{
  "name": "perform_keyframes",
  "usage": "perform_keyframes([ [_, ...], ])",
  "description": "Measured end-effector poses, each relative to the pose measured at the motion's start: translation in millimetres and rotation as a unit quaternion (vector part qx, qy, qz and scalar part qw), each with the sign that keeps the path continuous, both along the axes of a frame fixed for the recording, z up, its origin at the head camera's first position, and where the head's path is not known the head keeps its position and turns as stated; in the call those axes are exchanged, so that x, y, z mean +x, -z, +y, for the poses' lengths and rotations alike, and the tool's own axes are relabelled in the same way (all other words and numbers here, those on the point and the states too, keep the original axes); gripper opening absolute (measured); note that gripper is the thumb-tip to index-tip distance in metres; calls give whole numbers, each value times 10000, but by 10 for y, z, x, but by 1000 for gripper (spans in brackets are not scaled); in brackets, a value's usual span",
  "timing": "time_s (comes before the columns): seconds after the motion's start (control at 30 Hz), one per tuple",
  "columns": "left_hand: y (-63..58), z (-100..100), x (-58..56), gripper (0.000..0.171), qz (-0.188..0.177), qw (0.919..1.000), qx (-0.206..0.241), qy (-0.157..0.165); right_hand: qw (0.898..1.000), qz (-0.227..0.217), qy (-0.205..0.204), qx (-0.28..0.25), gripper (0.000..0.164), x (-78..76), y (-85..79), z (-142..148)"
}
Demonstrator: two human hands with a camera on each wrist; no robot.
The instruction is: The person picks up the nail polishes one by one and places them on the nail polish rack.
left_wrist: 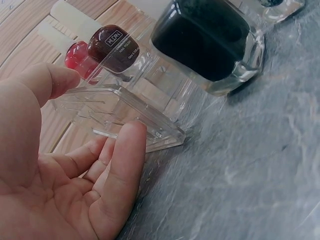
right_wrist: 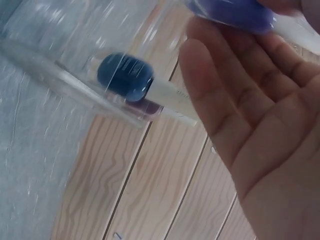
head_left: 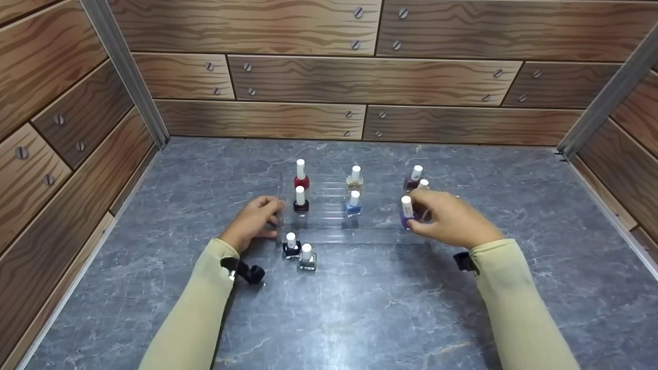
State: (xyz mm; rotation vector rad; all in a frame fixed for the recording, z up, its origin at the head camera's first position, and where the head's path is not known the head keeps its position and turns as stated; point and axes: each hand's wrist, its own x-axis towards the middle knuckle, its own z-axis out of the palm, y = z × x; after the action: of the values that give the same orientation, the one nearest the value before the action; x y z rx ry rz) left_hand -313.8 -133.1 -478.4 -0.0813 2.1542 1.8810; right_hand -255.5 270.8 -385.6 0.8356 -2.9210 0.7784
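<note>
A clear stepped rack (head_left: 329, 234) holds several nail polish bottles with white caps. My left hand (head_left: 255, 218) grips the rack's left end, fingertips on its clear edge (left_wrist: 145, 117). In my right hand (head_left: 452, 218), a purple nail polish bottle (head_left: 405, 221) is pinched by the neck and body, tilted over the rack's right side. Behind those fingers stands a dark blue bottle (right_wrist: 125, 75), mostly hidden in the head view, with a dark plum bottle (head_left: 412, 184) farther back. A red bottle (head_left: 302, 182) and a dark red bottle (head_left: 301, 206) stand at the rack's left.
Mid-rack are a clear-gold bottle (head_left: 354, 182) and a blue bottle (head_left: 353, 208). A black bottle (head_left: 291, 250) and a clear glittery bottle (head_left: 307, 263) stand on the grey marbled table (head_left: 334, 318), before the rack's left end. Wood-patterned walls (head_left: 308, 79) enclose the table.
</note>
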Motion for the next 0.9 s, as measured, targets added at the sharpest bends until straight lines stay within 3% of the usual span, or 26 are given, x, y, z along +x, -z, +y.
perform_keyframes([
  [0.47, -9, 6, 8, 37, 28, 10000, 5, -24, 9963, -366, 128, 764, 15, -60, 65, 69],
  [0.9, 15, -4, -8, 38, 2, 10000, -23, -60, 9934, -236, 209, 1099, 16, -101, 136, 83],
])
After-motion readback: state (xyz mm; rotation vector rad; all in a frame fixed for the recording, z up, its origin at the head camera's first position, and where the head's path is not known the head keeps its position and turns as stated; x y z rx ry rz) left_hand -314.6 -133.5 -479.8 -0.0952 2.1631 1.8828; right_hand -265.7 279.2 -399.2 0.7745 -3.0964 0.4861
